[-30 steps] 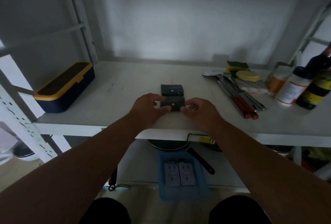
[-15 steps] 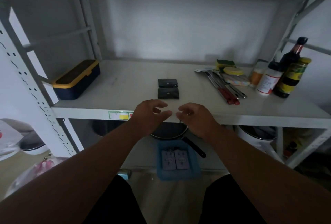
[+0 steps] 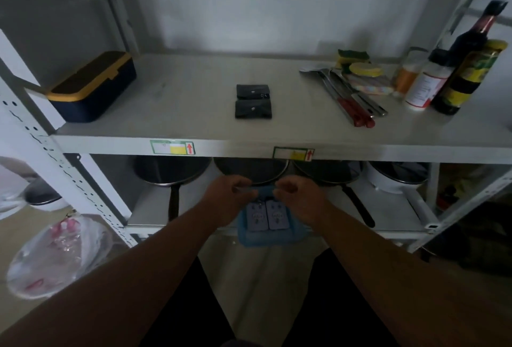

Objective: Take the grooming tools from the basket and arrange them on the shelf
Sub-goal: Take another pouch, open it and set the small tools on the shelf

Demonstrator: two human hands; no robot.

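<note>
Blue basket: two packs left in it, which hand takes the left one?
Left, probably. The left hand hovers beside the left pack in the basket; the right hand sits over the right pack and would have to cross.

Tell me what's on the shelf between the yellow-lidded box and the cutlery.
Two dark pouches, one behind the other, mid-shelf between the box and cutlery, head view.

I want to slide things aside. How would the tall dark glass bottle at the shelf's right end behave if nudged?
The tall dark glass bottle looks top-heavy with its narrow neck, so probably tips rather than slides. Jars crowd beside it, so a fall likely knocks the white jar.
</note>
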